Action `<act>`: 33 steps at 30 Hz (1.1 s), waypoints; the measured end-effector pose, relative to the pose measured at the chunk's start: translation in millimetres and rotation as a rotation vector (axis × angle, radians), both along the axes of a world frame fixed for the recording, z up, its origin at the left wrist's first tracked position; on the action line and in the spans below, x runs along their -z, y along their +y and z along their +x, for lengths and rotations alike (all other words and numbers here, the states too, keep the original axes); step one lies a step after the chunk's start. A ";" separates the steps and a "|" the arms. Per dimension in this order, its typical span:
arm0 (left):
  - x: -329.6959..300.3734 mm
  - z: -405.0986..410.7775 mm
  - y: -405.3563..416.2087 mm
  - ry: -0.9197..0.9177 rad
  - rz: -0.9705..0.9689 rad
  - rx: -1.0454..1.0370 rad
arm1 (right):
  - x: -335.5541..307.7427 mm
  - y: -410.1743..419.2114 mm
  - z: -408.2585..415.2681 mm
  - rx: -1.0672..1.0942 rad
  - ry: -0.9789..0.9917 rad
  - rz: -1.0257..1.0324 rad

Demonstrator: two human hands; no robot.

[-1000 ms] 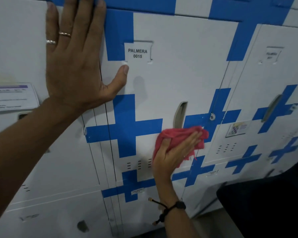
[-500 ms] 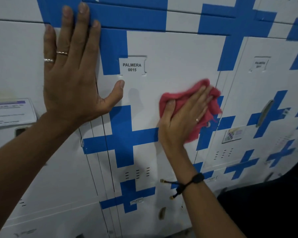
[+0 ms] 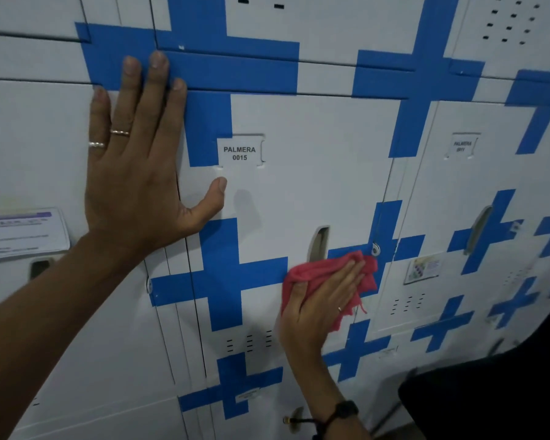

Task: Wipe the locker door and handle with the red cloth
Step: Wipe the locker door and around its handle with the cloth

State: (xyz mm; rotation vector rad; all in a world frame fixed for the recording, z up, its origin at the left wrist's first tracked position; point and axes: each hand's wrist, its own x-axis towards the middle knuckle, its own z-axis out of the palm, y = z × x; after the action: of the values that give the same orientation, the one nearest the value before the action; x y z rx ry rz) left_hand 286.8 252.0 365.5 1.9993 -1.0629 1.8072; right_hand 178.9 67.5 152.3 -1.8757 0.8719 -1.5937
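- Nearest to us, our left forearm reaches up from the lower left, and our left hand (image 3: 134, 173) lies flat on the lockers with fingers spread and straight, gripping nothing; two rings sit on its outer fingers.
- Its fingertips rest on a blue tape band (image 3: 229, 71) at the top edge of the door, and its thumb points toward the name tag.
- Our right hand (image 3: 321, 303) comes up from below, a dark wrist strap (image 3: 343, 411) on the wrist, fingers extended and pressing the red cloth (image 3: 324, 274) against the locker door (image 3: 315, 173).
- The cloth is bunched under the palm and fingers, touching the door just below the recessed handle slot (image 3: 318, 244) and beside the small round lock (image 3: 375, 249).
- On the door, a tag (image 3: 239, 153) reads "PALMERA 0015" in black letters.
- Blue tape crosses (image 3: 223, 274) mark the white door and its neighbours.
- To the left, a paper notice (image 3: 19, 233) with a purple stripe is stuck on the next locker; its print is too small for us to read.
- Farther right, another door carries a tag (image 3: 461, 146) that seems to start "PALMERA", its number blurred, and a small colourful sticker (image 3: 424, 267) we cannot read.
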 end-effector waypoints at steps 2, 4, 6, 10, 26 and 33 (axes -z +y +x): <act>-0.3 0.2 0.0 -0.002 0.006 -0.005 | -4.5 -0.7 1.2 0.003 0.001 -0.009; -0.8 0.7 0.0 0.000 0.010 -0.010 | -25.9 -4.1 3.3 0.007 0.002 -0.054; -0.7 1.3 0.2 0.007 0.015 -0.012 | -55.0 -10.0 5.5 0.005 -0.004 -0.112; -1.7 1.7 -0.2 0.018 0.024 -0.011 | -122.2 -23.5 10.0 0.043 -0.038 -0.175; -1.4 1.4 -1.2 0.023 0.020 -0.023 | -56.7 -20.0 -8.0 -0.041 -0.039 -0.099; -1.7 1.9 -1.7 0.028 0.023 -0.026 | -132.2 -32.2 3.0 0.042 -0.051 -0.165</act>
State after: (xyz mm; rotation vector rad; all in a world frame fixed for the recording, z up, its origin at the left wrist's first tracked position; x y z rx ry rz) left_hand 288.7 250.3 367.2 2.0551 -1.0595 1.7828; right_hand 181.9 35.3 284.5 -1.9304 0.7833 -1.7788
